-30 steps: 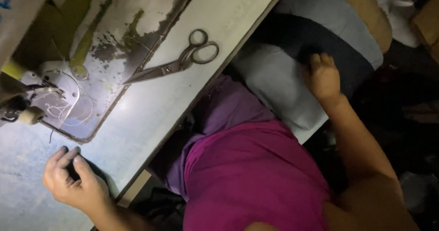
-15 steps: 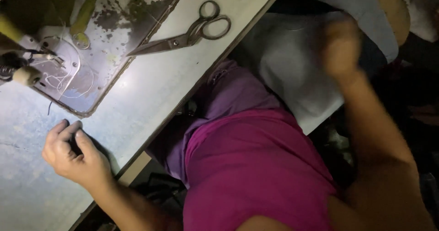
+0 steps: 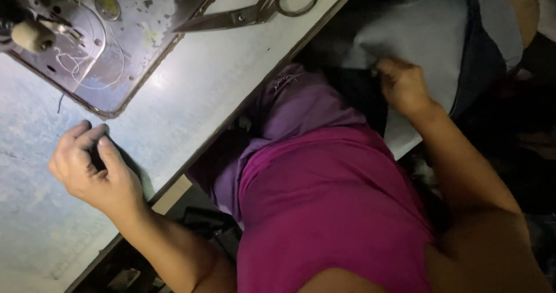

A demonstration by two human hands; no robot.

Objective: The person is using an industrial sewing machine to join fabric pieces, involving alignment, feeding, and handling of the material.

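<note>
My left hand [image 3: 95, 174] rests on the pale table top [image 3: 191, 96] near its front edge. Its fingers are curled shut and nothing shows in them. My right hand [image 3: 405, 87] reaches off the table's edge to a pile of grey fabric [image 3: 431, 32] beside my lap, with the fingers closed on a fold of it. A dark layer of cloth lies under the grey one. My lap is covered by magenta [image 3: 330, 212] and purple clothing [image 3: 301, 104].
A sewing machine's worn dark metal bed plate [image 3: 116, 44] is set into the table at the upper left, with loose white thread on it and the needle assembly [image 3: 29, 32] above. Large metal scissors [image 3: 255, 9] lie shut at the table's top edge.
My right hand has drawn back along the grey fabric toward my lap and closed on it. My left hand stays curled on the table. The view has shifted slightly.
</note>
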